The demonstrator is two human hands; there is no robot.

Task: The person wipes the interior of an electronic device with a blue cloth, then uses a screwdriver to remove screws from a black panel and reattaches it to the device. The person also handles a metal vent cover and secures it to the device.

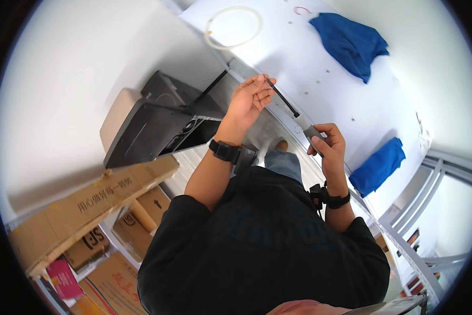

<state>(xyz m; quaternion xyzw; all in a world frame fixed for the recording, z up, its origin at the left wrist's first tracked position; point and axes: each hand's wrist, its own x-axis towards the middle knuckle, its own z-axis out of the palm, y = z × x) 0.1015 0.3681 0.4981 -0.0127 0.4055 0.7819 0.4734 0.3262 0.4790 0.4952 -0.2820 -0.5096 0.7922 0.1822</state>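
Note:
My right hand (330, 143) is wrapped round the grey handle of a screwdriver (284, 98) with a long black shaft. The shaft slants up and left toward my left hand (250, 100), whose thumb and forefinger pinch at its tip. Whether a small piece sits between those fingertips is too small to tell. Both hands are raised in front of the near edge of a white table (320, 97), above the floor and my shoe. Small dark bits, perhaps screws, are scattered over the tabletop.
Two blue cloths, one spread (350, 44) and one folded (378, 167), lie on the table, with a pale hose ring (211, 32) at its far left. A dark cabinet-like item (152, 131) and cardboard boxes (97, 210) stand left. A metal frame (422, 184) rises right.

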